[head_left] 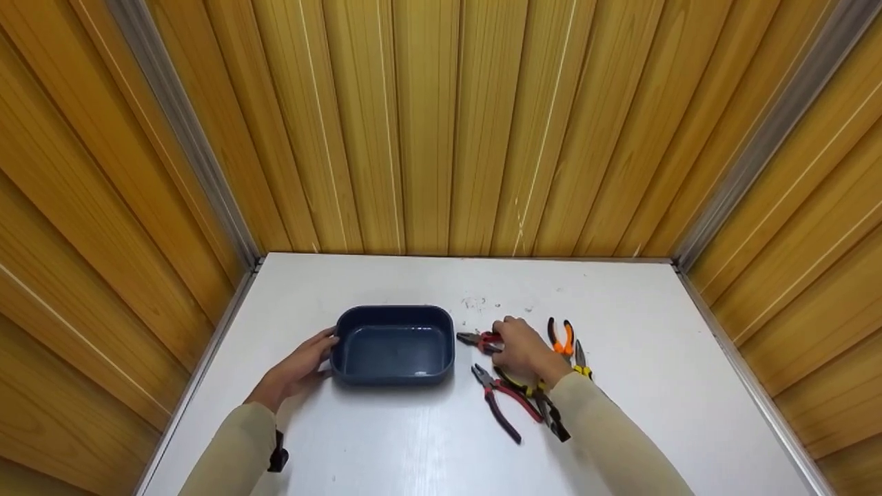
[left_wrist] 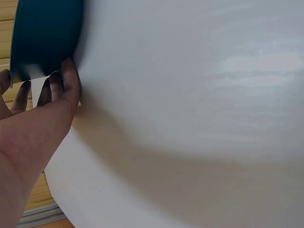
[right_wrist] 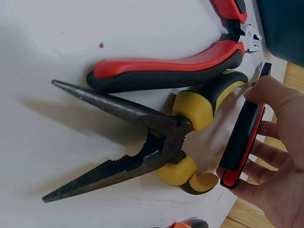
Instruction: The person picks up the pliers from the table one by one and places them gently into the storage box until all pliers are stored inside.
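Observation:
My left hand [head_left: 303, 362] holds the left side of a dark blue rectangular basin [head_left: 393, 379], with fingertips at its rim and against its outer wall [left_wrist: 47, 38]. In my right hand [head_left: 524, 348] is a pair of red-and-black-handled pliers [right_wrist: 242, 135], gripped by the handles. Their jaws point left towards the basin in the head view. Just below them lie other red-handled pliers [head_left: 513, 393], handles spread. Yellow-and-black long-nose pliers [right_wrist: 175, 142] lie with open jaws close to my right hand, partly under the forearm in the head view.
Orange-handled pliers [head_left: 561, 341] and another yellow-handled long-nose pair [head_left: 581, 358] lie right of my right hand. Everything stands on a white table [head_left: 386, 448]. Yellow wood-look panels [head_left: 427, 138] enclose its back and sides.

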### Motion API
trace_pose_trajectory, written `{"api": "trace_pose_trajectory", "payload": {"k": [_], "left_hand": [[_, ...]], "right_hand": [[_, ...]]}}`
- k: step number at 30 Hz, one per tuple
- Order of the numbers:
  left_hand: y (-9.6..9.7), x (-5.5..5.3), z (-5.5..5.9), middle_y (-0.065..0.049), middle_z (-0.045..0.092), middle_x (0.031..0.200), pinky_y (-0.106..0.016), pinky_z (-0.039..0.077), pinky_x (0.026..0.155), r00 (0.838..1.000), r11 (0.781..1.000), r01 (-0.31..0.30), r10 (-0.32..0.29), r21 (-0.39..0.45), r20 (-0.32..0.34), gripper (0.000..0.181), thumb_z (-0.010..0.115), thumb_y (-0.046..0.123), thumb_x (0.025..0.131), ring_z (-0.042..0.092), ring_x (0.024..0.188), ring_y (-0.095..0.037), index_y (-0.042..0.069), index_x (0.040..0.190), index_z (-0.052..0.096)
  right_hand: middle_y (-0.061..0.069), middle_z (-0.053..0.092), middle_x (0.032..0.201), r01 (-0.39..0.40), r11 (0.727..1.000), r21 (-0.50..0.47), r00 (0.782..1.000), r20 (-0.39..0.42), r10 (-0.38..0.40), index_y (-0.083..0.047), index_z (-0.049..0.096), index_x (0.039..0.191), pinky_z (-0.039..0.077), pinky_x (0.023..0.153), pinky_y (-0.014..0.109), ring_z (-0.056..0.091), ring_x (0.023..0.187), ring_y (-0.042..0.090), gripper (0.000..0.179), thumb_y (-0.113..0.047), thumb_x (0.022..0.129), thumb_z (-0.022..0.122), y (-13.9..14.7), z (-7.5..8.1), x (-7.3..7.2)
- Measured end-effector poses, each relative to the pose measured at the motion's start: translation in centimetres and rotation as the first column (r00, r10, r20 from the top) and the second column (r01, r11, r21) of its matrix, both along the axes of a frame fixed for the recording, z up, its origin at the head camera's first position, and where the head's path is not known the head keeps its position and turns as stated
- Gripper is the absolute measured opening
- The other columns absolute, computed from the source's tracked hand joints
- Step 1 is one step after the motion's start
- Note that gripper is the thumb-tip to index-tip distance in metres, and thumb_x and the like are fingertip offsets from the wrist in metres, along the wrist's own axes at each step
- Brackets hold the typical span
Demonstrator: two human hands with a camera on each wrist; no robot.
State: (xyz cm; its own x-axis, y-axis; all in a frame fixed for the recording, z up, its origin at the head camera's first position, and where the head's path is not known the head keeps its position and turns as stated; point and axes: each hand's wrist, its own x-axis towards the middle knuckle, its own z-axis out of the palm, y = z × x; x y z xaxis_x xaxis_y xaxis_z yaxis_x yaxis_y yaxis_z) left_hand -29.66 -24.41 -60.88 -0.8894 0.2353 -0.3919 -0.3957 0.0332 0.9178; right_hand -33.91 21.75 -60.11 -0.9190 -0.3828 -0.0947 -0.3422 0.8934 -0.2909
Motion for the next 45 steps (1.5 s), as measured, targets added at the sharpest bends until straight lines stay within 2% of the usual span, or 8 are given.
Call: {"api": "trace_pose_trajectory", "payload": {"k": [8,14,20,26,29,36,45], "left_hand": [[-0.1,0.0,-0.3,-0.024,0.021,0.173,-0.063,0.029,0.124,1.000,1.000,-0.002,0.002,0.021,-0.004,0.063,0.044,0.026,0.115,0.016,0.161,-0.039,0.007,0.170,0.018],[-0.3,0.1,-0.3,-0.023,0.019,0.174,-0.064,0.026,0.124,1.000,0.999,0.006,-0.006,0.043,-0.007,0.063,0.043,0.026,0.115,0.015,0.162,-0.038,0.007,0.170,0.018],[-0.1,0.1,-0.3,-0.024,0.019,0.173,-0.064,0.025,0.125,1.000,0.999,0.005,-0.005,0.040,-0.007,0.063,0.044,0.026,0.115,0.014,0.162,-0.039,0.006,0.169,0.018],[-0.1,0.2,-0.3,-0.023,0.024,0.172,-0.061,0.029,0.124,1.000,0.999,-0.008,0.008,0.036,0.004,0.062,0.044,0.025,0.115,0.019,0.161,-0.038,0.007,0.169,0.021],[-0.1,0.2,-0.2,-0.024,0.025,0.171,-0.061,0.030,0.124,1.000,0.999,-0.001,0.001,0.037,-0.001,0.062,0.044,0.025,0.115,0.020,0.160,-0.038,0.007,0.169,0.021],[0.1,0.1,-0.1,-0.026,0.026,0.171,-0.061,0.032,0.123,1.000,1.000,0.001,-0.001,0.003,-0.011,0.063,0.045,0.027,0.114,0.020,0.160,-0.040,0.006,0.169,0.021],[0.1,0.2,0.0,-0.026,0.027,0.170,-0.061,0.034,0.122,1.000,1.000,-0.004,0.004,-0.003,-0.011,0.062,0.044,0.026,0.114,0.022,0.159,-0.040,0.006,0.169,0.022]], "right_hand": [[0.012,0.062,0.106,-0.038,0.998,-0.043,0.996,-0.087,0.034,-0.003,0.069,0.117,0.053,0.083,0.051,0.059,0.099,0.035,0.042,-0.019,0.083,0.086,0.3,0.9,-0.1],[0.013,0.062,0.114,-0.014,0.996,-0.085,0.997,-0.079,0.007,-0.004,0.068,0.124,0.054,0.087,0.050,0.058,0.101,0.034,0.045,-0.019,0.085,0.082,0.1,2.0,0.2],[0.013,0.062,0.116,-0.018,0.994,-0.104,0.996,-0.091,0.008,-0.003,0.067,0.126,0.054,0.087,0.049,0.058,0.101,0.033,0.047,-0.020,0.085,0.083,-0.3,2.7,0.4],[0.012,0.062,0.117,-0.016,0.991,-0.133,0.996,-0.093,0.003,-0.002,0.066,0.130,0.054,0.089,0.050,0.059,0.104,0.032,0.050,-0.020,0.087,0.083,-0.6,3.7,0.4],[0.012,0.062,0.116,-0.035,0.987,-0.154,0.994,-0.105,0.019,-0.001,0.065,0.131,0.055,0.089,0.050,0.060,0.104,0.032,0.051,-0.020,0.087,0.082,-0.9,4.1,0.5],[0.013,0.060,0.105,-0.128,0.973,-0.194,0.976,-0.199,0.088,0.003,0.067,0.123,0.054,0.085,0.050,0.059,0.097,0.033,0.047,-0.018,0.083,0.079,-1.9,4.7,0.7],[0.014,0.063,0.107,-0.170,0.963,-0.208,0.968,-0.221,0.123,0.002,0.068,0.119,0.055,0.088,0.048,0.059,0.099,0.031,0.043,-0.018,0.084,0.081,-3.3,4.9,1.0]]}}
